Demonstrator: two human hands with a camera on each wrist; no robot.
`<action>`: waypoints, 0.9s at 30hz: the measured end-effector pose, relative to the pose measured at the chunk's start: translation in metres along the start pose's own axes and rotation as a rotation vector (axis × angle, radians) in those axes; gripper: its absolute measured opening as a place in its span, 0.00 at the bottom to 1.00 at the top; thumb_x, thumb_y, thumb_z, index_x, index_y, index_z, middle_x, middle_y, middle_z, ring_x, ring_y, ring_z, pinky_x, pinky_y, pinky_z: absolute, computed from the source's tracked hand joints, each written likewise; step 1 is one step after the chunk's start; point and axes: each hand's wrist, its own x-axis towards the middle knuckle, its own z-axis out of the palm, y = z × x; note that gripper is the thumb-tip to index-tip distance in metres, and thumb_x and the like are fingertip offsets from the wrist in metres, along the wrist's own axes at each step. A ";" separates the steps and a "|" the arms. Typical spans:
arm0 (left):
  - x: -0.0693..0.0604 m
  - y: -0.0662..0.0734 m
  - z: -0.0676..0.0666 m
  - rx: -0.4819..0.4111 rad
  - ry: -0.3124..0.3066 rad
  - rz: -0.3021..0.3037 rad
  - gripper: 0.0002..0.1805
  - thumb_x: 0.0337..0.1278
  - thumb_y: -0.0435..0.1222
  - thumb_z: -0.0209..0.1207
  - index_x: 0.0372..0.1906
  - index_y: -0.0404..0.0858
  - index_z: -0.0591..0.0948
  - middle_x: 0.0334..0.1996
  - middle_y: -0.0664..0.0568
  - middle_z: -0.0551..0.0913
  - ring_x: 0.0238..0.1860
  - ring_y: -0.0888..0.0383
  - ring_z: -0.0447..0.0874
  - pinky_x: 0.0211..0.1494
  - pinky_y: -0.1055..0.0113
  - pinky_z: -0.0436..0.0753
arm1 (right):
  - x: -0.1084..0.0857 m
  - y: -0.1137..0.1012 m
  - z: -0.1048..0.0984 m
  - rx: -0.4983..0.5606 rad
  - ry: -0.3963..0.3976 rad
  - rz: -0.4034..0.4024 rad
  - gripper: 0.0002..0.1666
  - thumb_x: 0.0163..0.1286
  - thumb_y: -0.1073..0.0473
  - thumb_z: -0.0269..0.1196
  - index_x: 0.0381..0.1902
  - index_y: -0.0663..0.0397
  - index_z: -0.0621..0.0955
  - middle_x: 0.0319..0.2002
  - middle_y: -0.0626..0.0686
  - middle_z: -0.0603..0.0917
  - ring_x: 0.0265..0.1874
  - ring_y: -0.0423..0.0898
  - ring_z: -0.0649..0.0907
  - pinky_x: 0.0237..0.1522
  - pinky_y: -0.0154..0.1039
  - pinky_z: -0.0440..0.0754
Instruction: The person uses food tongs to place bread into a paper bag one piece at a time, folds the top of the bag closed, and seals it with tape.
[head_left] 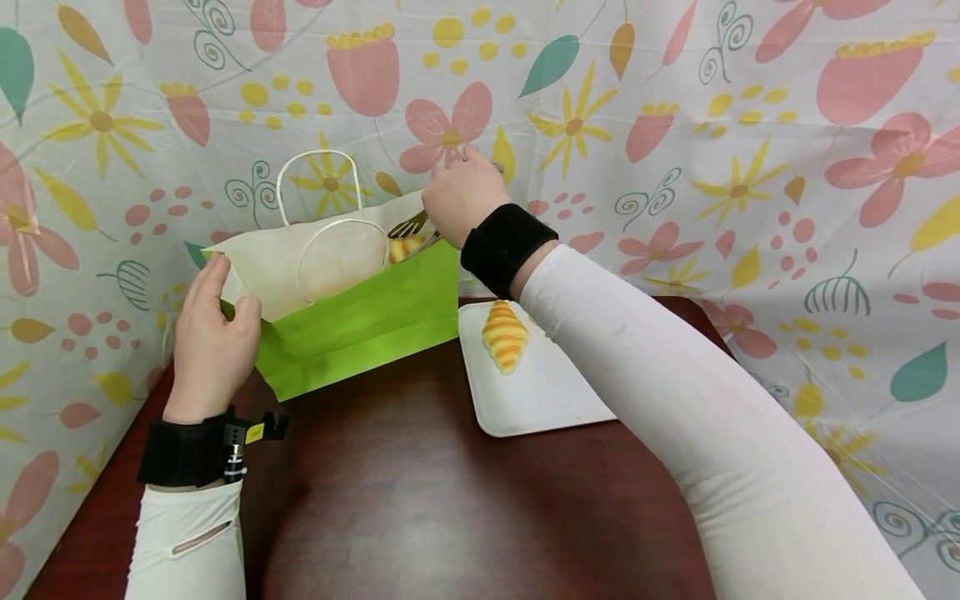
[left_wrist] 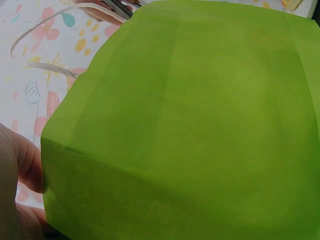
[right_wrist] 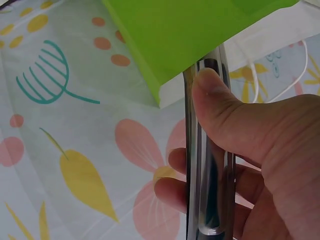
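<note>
A green paper bag point(head_left: 367, 308) with white twisted handles stands tilted on the table, its white inside showing. My left hand point(head_left: 213, 342) grips its left side edge, thumb toward the front; the left wrist view shows the green panel point(left_wrist: 185, 115) beside the fingers. My right hand point(head_left: 467, 196) holds metal tongs point(right_wrist: 210, 165) above the bag's right end, the thumb pressed along one arm. At the bag's opening, the slotted tong tip point(head_left: 408, 226) lies against a yellow-brown bread piece point(head_left: 405, 248), which is partly hidden by the bag's rim.
A white tray point(head_left: 525, 408) sits right of the bag, partly behind my right forearm. On it lies a striped croissant point(head_left: 505, 337). The dark red-brown table point(head_left: 450, 500) reaches back to a flower-printed cloth point(head_left: 637, 125) hanging close behind the bag.
</note>
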 end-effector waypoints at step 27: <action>0.002 -0.001 0.000 0.000 -0.010 -0.011 0.38 0.72 0.37 0.38 0.86 0.40 0.56 0.86 0.50 0.50 0.86 0.47 0.45 0.85 0.42 0.50 | -0.012 0.012 0.007 0.079 -0.011 0.005 0.20 0.83 0.63 0.49 0.51 0.59 0.88 0.52 0.60 0.85 0.55 0.61 0.82 0.79 0.57 0.58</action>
